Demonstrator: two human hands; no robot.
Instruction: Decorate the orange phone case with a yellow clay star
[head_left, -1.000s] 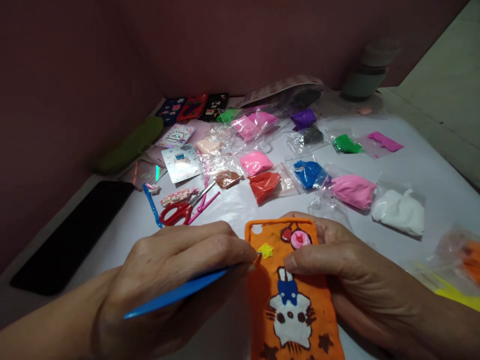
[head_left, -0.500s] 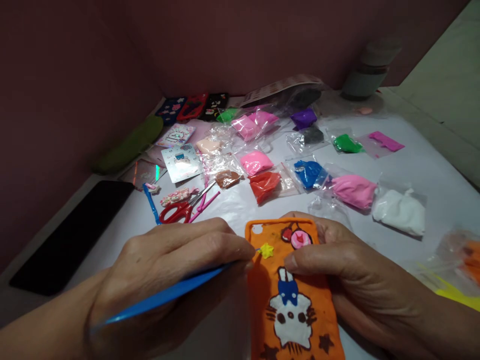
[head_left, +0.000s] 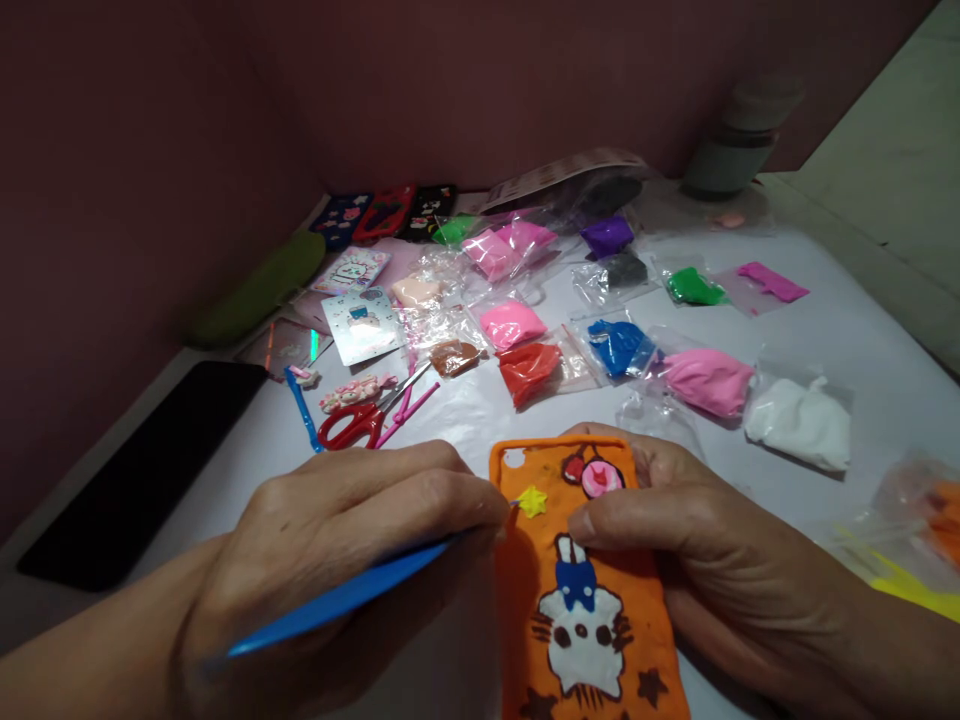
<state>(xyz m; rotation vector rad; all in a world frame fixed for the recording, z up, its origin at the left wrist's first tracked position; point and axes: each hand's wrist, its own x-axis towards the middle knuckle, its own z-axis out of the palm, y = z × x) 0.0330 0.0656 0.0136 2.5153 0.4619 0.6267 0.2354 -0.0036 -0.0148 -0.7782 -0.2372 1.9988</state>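
My left hand (head_left: 375, 510) is closed in a pen-like grip round a blue clay modelling tool (head_left: 345, 595). The tool's thin tip touches the edge of a small yellow clay star (head_left: 533, 501). That star lies on an orange clay-covered phone case (head_left: 517, 600), which my right hand (head_left: 690, 530) holds by its right side, thumb on the front and fingers behind. A white cat figure with a blue outfit (head_left: 576, 585) appears upside down on the case. Near its top edge are a pink round piece (head_left: 602, 478) and brown stars (head_left: 652, 687) lie lower down.
Several clear bags of coloured clay, such as red (head_left: 529, 372), blue (head_left: 619, 346) and white (head_left: 799, 422), spread across the table. Red-handled scissors (head_left: 352, 425) lie beyond my left hand, a black phone (head_left: 142, 470) at left. A bottle (head_left: 731, 145) stands at the back right.
The blue tool's rear end has shifted slightly to the right, and its angle has changed a little. The phone case and my right hand look the same.
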